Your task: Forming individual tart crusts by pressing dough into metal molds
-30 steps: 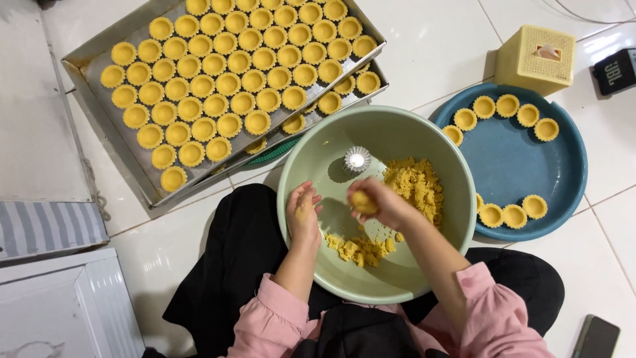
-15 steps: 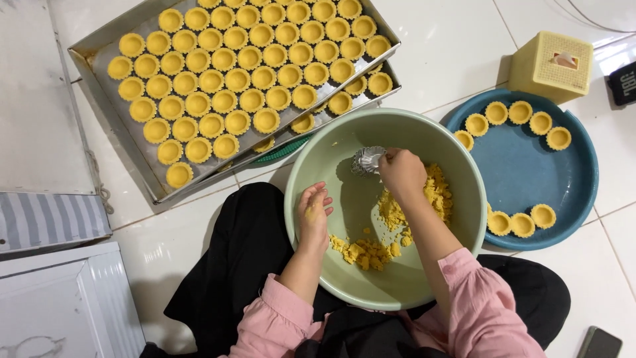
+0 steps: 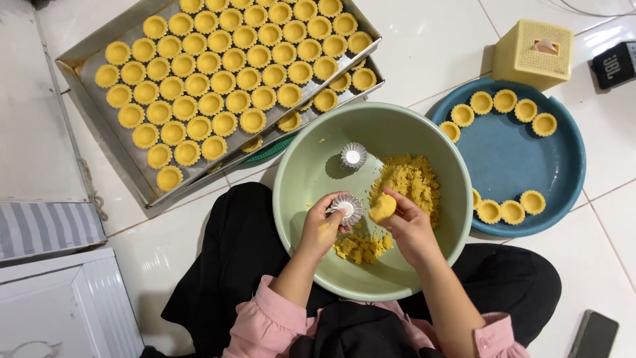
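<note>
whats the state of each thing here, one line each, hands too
left hand: grip shut on the small fluted tin, which is empty
right hand: grip shut on a dough ball
second fluted tin: empty, lying loose in the bowl
green bowl: holds crumbled dough
top baking tray: nearly full of tart shells
blue tray: tart shells only along its rim
</note>
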